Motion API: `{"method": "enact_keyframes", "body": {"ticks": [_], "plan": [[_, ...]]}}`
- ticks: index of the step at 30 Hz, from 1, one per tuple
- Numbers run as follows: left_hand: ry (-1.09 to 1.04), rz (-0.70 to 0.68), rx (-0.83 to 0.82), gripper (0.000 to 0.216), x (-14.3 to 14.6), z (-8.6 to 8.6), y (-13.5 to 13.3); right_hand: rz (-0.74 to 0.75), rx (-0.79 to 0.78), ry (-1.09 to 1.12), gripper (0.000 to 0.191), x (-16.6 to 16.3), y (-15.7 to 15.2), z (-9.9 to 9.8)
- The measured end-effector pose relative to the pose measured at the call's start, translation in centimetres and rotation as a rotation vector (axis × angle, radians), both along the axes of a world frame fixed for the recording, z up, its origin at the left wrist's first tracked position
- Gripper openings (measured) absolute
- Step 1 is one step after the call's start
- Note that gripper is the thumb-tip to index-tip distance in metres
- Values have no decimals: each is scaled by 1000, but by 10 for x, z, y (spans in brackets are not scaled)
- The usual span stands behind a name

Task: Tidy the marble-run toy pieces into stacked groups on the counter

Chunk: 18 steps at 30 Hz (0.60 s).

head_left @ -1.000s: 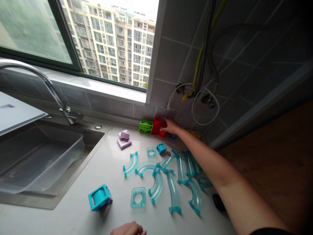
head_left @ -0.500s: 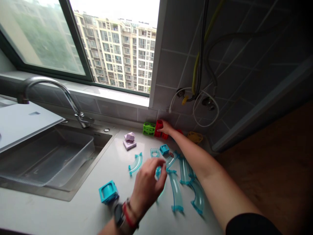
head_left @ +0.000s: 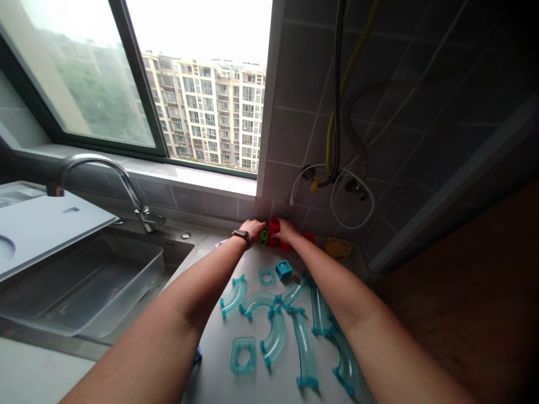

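Note:
Both arms stretch to the back of the counter by the tiled wall. My left hand (head_left: 253, 228), with a watch at the wrist, is closed round the green block (head_left: 263, 236), which it mostly covers. Beside it my right hand (head_left: 286, 231) grips a red block (head_left: 273, 231) between thumb and fingers. The red block is right up against the green one; whether they are joined I cannot tell. Another red piece (head_left: 309, 238) sits behind my right wrist. In front of the hands lie a blue cube (head_left: 283, 270) and a clear square plate (head_left: 266, 276) with a round hole.
Several clear blue curved track pieces (head_left: 304, 348) spread over the counter, with a second holed plate (head_left: 243, 354) near the front. A yellow piece (head_left: 337, 247) lies at the back right. Left are the sink with a plastic bin (head_left: 122, 297) and a faucet (head_left: 105, 160). Cables (head_left: 337, 112) hang above.
My left hand has moved from the front of the counter to the back and taken hold of the green block. My right hand stays on the red block.

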<state>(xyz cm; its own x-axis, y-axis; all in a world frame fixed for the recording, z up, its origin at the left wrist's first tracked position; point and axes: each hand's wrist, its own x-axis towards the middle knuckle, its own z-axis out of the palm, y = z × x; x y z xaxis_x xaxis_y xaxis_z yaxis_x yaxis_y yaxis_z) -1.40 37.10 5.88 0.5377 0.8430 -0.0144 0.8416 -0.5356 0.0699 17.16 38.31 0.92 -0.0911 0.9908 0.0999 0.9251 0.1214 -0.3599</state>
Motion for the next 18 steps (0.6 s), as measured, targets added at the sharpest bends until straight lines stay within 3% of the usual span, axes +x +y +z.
{"method": "enact_keyframes", "body": {"ticks": [8, 15, 18], "plan": [[38, 47, -26, 34, 3, -40, 14, -49, -6, -81, 37, 3, -3, 3], [2, 54, -30, 34, 3, -48, 19, -47, 14, -139, 84, -1, -14, 10], [-7, 40, -31, 34, 2, -51, 21, 38, -32, -142, 70, 9, -9, 17]]}}
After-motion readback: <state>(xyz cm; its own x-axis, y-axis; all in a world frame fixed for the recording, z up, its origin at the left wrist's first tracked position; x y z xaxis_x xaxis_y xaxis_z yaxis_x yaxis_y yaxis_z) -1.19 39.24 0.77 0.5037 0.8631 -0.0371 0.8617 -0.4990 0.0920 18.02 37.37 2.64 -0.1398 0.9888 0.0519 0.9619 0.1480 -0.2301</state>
